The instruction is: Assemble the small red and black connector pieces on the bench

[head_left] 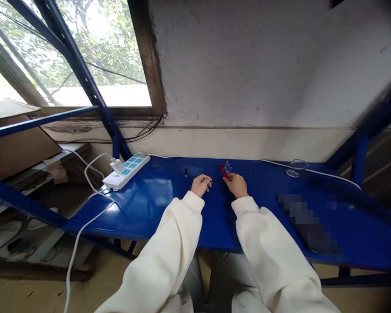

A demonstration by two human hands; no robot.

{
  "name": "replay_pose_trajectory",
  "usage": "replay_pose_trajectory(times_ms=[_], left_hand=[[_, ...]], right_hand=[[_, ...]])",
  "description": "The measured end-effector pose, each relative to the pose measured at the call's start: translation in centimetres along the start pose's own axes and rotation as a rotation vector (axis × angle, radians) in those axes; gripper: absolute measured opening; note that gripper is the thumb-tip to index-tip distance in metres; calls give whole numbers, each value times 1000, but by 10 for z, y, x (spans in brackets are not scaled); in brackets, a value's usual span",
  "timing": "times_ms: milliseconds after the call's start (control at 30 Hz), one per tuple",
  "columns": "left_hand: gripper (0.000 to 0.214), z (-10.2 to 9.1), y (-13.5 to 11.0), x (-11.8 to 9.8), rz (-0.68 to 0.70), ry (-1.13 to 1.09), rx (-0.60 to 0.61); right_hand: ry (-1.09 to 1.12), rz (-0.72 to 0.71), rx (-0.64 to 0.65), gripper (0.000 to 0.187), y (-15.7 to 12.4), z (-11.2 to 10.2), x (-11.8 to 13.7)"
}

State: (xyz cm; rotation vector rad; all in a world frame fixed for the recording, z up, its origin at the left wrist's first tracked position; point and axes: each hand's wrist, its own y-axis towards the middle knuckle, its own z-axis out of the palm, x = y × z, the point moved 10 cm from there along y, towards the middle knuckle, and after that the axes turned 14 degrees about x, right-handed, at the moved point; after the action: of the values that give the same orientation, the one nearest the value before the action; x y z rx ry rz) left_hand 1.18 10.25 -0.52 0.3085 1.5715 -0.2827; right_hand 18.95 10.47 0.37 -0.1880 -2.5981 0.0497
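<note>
My right hand (237, 186) is closed, its fingertips pinching a small red piece (227, 175) at the front of a little cluster. Within that cluster stand slim clear tubes (227, 166) beside a dark red piece (222, 167). To the left, my left hand (200, 186) hovers low over the blue table with its fingers curled together; whether anything is in them is too small to tell. Behind it stands a small black cylinder (186, 171) with a paler lower end. Several tiny clear pieces (246, 170) lie in a row right of the cluster.
On the blue table (215, 217), a white power strip (127, 171) with a plugged-in adapter lies at the left. A clear glass dish (295, 168) sits at the back right by a white cable. A blurred dark flat object (308, 224) lies at the right. Blue frame posts flank the table.
</note>
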Motion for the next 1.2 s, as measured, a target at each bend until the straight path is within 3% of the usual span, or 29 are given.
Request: replay_pose_trajectory(times_ms=[233,600,833,1033,1100,1200], left_hand=[[11,1,-1,-1,13,14,3],[8,2,-2,-3,23,18,14],[9,1,-1,-2,24,20,14],[10,0,-2,-4,23,41,-1],[11,-6,-5,-8,55,58,-69],[14,-33,-22,-27,211,108,-365]], right_hand=[[22,-46,-63,19,5,1,6],[-4,-70,-61,18,11,3,8],[1,-39,1,17,14,4,3],[-23,34,-19,21,9,-6,-8],[-30,64,-31,26,7,-9,-12],[-18,90,-38,30,6,-10,-15]])
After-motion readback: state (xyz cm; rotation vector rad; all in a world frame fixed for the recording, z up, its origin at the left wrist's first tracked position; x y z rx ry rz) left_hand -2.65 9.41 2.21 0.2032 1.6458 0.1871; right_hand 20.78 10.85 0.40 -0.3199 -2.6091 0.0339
